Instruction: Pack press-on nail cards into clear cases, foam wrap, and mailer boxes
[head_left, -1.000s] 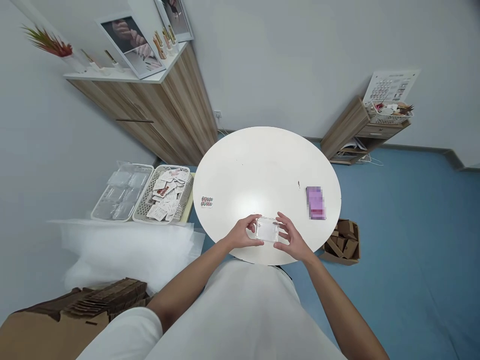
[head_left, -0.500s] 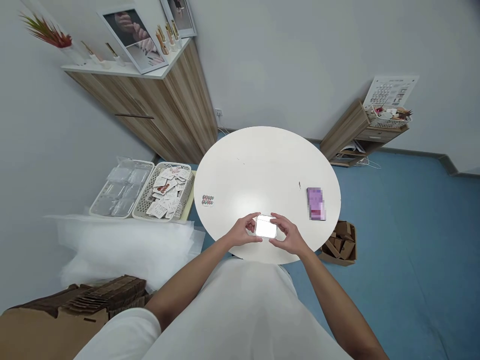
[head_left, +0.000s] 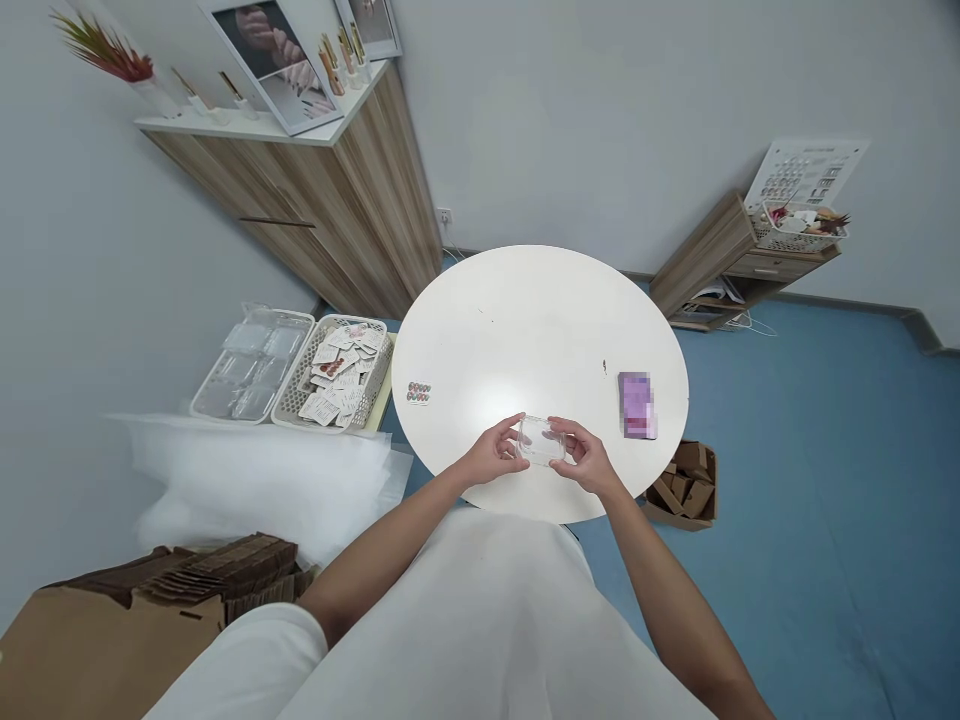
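Observation:
Between my hands is a clear plastic box (head_left: 541, 441), held above the near part of the round white table (head_left: 517, 310). My left hand (head_left: 493, 451) grips its left side, with thumb below and fingers above. The right side is held the same way by my right hand (head_left: 585, 455). A small sheet of colored oval pieces (head_left: 418, 393) lies at the table's left. On the right of the table lies a purple packet (head_left: 636, 405), partly pixelated.
Left of the table stand a basket of cards (head_left: 382, 385) and a tray of clear boxes (head_left: 199, 402). Translucent sheets (head_left: 255, 470) and flattened cardboard (head_left: 90, 640) are nearer me. A box of cardboard pieces (head_left: 714, 500) sits on the floor at right.
The clear box has tilted, so the bright glare on it is gone. Both hands have moved slightly away from me with it. The whole view has shifted a little.

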